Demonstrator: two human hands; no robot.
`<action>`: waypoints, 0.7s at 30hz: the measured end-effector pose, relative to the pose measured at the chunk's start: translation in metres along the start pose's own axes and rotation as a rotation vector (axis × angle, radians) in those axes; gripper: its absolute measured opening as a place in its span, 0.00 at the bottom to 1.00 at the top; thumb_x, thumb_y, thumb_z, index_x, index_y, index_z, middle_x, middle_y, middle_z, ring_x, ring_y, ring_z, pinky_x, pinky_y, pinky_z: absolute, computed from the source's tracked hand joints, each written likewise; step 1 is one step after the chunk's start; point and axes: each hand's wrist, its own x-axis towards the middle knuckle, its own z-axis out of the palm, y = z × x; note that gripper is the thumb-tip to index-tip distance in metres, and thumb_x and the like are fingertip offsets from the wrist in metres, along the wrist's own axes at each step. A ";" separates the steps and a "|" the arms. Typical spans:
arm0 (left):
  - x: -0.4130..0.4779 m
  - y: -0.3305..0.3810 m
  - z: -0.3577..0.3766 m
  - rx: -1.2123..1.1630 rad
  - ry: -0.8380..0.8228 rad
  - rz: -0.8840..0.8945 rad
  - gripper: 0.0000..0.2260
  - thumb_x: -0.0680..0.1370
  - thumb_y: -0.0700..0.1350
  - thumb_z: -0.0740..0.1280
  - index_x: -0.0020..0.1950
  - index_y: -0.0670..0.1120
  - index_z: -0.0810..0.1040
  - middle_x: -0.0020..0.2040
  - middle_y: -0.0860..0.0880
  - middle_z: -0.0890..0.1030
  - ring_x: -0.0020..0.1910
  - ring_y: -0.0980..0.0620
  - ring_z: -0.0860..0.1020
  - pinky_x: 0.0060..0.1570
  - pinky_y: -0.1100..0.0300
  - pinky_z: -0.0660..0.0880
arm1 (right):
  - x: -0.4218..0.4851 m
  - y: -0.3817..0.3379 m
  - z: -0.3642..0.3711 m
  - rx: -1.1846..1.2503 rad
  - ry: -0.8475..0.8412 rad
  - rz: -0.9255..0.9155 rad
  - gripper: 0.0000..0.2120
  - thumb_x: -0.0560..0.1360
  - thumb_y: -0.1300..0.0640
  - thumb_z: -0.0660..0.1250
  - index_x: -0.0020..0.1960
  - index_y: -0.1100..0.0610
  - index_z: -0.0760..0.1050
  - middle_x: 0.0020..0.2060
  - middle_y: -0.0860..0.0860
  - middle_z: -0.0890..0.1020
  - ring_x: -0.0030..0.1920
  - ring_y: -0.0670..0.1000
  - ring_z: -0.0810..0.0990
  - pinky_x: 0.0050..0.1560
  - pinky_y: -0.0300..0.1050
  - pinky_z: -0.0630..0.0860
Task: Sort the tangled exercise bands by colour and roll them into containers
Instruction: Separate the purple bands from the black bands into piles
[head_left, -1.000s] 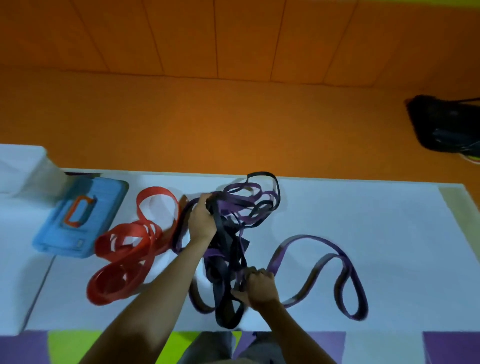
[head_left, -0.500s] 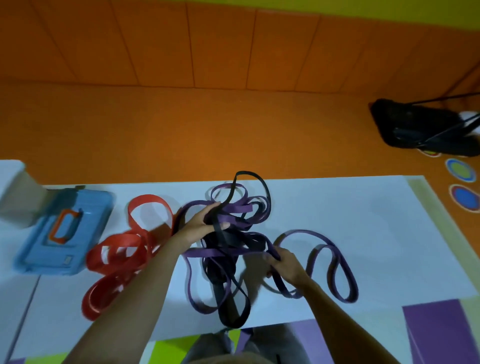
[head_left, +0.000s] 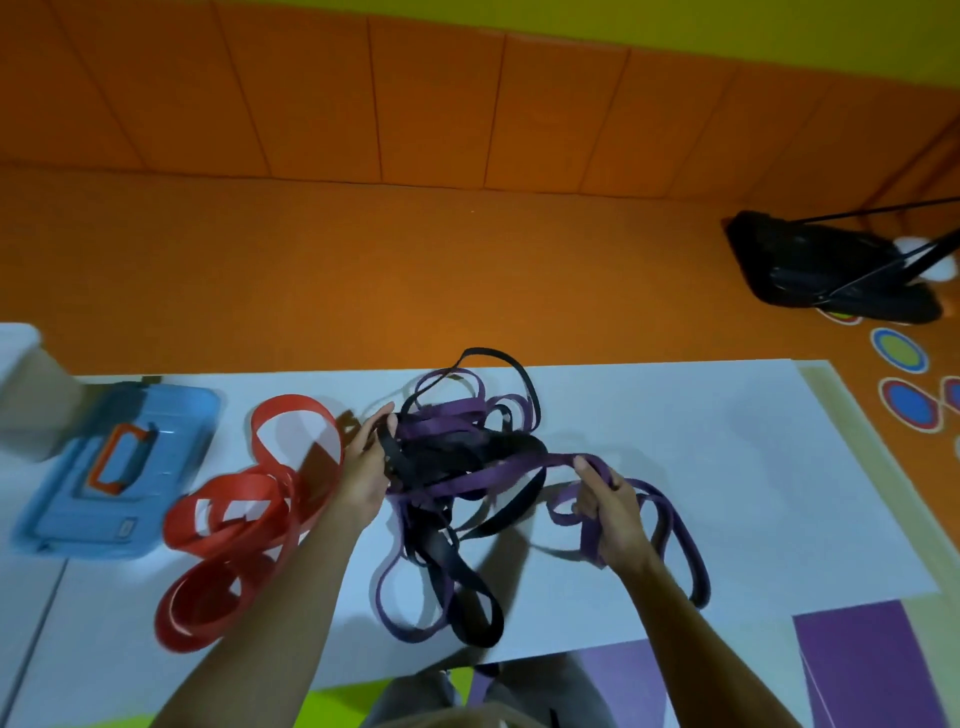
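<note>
A tangle of purple bands (head_left: 457, 415) and black bands (head_left: 467, 597) lies mid-table on the white surface (head_left: 727, 467). My left hand (head_left: 363, 467) grips the left side of the tangle, fingers closed around black strands. My right hand (head_left: 608, 504) holds a purple band, stretched taut leftwards into the tangle, with a loose purple loop (head_left: 680, 535) trailing to the right. A pile of red bands (head_left: 228, 525) lies apart, left of my left arm. A blue container lid (head_left: 104, 467) with an orange handle lies at the far left.
A white box (head_left: 26, 395) stands at the left edge behind the blue lid. Beyond the table is orange floor, with a black bag (head_left: 831, 270) at the far right and coloured floor circles (head_left: 898, 353) nearby.
My right hand moved right, drawing a purple band out of the tangle until it is taut. My left hand kept its grip on the tangle's left side. The camera view shifted left.
</note>
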 end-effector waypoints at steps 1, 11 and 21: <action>0.000 0.002 -0.001 0.024 0.026 -0.017 0.12 0.84 0.51 0.68 0.68 0.55 0.79 0.59 0.47 0.85 0.52 0.47 0.83 0.53 0.49 0.76 | -0.001 -0.009 0.000 -0.029 0.000 -0.035 0.19 0.81 0.56 0.70 0.34 0.56 0.70 0.27 0.53 0.61 0.28 0.50 0.60 0.32 0.44 0.65; 0.013 -0.002 -0.017 0.528 -0.077 -0.060 0.20 0.82 0.30 0.64 0.70 0.47 0.76 0.68 0.43 0.79 0.63 0.43 0.79 0.59 0.53 0.79 | 0.015 -0.081 0.011 -0.002 -0.140 -0.160 0.15 0.75 0.52 0.74 0.43 0.57 0.69 0.29 0.51 0.63 0.30 0.50 0.62 0.34 0.42 0.70; -0.002 -0.017 0.015 0.962 0.037 -0.017 0.27 0.76 0.75 0.60 0.56 0.54 0.82 0.61 0.48 0.75 0.62 0.46 0.75 0.67 0.45 0.71 | 0.017 -0.126 0.036 -0.120 -0.366 -0.243 0.06 0.79 0.57 0.71 0.52 0.59 0.77 0.36 0.55 0.75 0.30 0.52 0.71 0.36 0.40 0.70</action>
